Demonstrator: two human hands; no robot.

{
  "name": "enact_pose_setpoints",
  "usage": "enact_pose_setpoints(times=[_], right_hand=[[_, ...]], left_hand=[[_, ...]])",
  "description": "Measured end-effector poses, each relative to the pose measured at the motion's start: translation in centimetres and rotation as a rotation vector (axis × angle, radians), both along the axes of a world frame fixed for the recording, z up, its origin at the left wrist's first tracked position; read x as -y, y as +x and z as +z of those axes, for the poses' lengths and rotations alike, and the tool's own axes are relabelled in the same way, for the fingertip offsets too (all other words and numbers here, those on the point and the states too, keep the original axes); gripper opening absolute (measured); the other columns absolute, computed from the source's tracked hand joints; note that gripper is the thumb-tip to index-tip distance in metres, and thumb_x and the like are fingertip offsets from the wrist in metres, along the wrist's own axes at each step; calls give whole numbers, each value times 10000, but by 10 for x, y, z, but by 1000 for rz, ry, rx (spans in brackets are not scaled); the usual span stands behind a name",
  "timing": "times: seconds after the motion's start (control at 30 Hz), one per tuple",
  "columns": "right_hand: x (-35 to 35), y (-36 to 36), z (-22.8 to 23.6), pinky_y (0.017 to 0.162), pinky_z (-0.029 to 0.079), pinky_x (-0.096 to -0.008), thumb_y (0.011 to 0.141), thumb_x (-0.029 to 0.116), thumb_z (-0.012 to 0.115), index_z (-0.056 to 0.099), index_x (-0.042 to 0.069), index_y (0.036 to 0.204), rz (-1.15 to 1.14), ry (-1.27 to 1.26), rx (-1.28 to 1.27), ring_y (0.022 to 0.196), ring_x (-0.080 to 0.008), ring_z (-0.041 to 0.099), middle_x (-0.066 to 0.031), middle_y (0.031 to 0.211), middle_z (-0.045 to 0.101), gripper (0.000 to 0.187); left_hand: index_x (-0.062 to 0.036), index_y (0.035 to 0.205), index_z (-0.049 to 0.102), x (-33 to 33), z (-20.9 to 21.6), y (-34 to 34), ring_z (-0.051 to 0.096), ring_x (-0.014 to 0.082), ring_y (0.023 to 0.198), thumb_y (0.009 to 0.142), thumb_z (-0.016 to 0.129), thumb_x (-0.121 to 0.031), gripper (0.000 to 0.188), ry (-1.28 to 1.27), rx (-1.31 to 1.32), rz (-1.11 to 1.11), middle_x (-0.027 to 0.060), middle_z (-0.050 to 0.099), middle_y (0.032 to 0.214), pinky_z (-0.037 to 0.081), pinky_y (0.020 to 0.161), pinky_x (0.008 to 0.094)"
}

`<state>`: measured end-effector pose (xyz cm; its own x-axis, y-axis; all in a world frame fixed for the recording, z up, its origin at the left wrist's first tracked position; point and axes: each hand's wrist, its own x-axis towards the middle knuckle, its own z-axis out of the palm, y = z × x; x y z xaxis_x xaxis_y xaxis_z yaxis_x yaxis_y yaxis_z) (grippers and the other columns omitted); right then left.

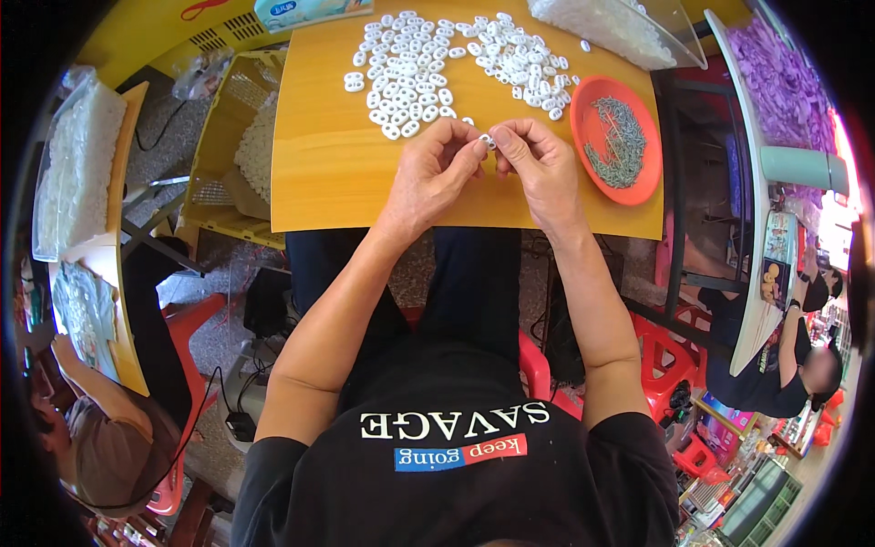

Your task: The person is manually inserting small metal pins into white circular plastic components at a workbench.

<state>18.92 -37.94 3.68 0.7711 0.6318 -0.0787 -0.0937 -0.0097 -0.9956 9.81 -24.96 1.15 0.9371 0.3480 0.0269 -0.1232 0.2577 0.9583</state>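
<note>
Above the near half of the yellow-brown table (pixel 365 191), my left hand (pixel 436 173) and my right hand (pixel 540 169) meet fingertip to fingertip. Between them they pinch a small white oval piece with two holes (pixel 489 142). Whether my right fingers also hold a metal bit is too small to tell. Beyond my hands lie many loose white two-hole pieces (pixel 406 68), with a second heap of white pieces (pixel 519 59) to their right. A red oval plate (pixel 581 114) right of my right hand carries a pile of thin grey metal pieces (pixel 620 141).
A clear bin of white pieces (pixel 606 32) stands at the far right corner. Left of the table is a yellow crate (pixel 214 201). Co-workers sit at side tables, one at left (pixel 109 419), one at right (pixel 775 365). Red plastic stools (pixel 661 356) stand nearby.
</note>
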Motion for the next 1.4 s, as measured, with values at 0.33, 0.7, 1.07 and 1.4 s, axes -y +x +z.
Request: enact_pose_setpoints(times=[0.33,0.7,1.07,1.4], right_hand=[[-5,-7,-3,557,470,-214,910,143,661,625,4,878,-60,-68,353,630,-61,569,-14,743,633,147],[-7,-6,-6,606,515,-220,911,136,657,637,-10,886,-64,-40,196,678,-77,619,-33,785,658,149],[8,13,13,602,498,-299,889,87,640,638,-14,915,107,-209,729,685,-200,637,-91,813,647,105],[16,21,33,615,484,-338,874,56,639,591,1,874,255,-297,991,708,-264,612,-114,810,607,74]], left_hand=[[26,922,572,0,-1,1,589,83,692,938,606,-104,136,-19,-1,46,36,613,766,490,629,226],[30,911,567,1,-3,3,584,82,690,940,596,-110,146,27,-12,94,34,608,764,484,628,229],[0,963,575,-1,0,3,571,86,723,956,581,-170,170,74,-63,12,19,595,789,459,672,231],[-3,911,554,1,0,2,557,74,685,941,589,-131,136,98,-63,-34,9,571,740,452,628,221]])
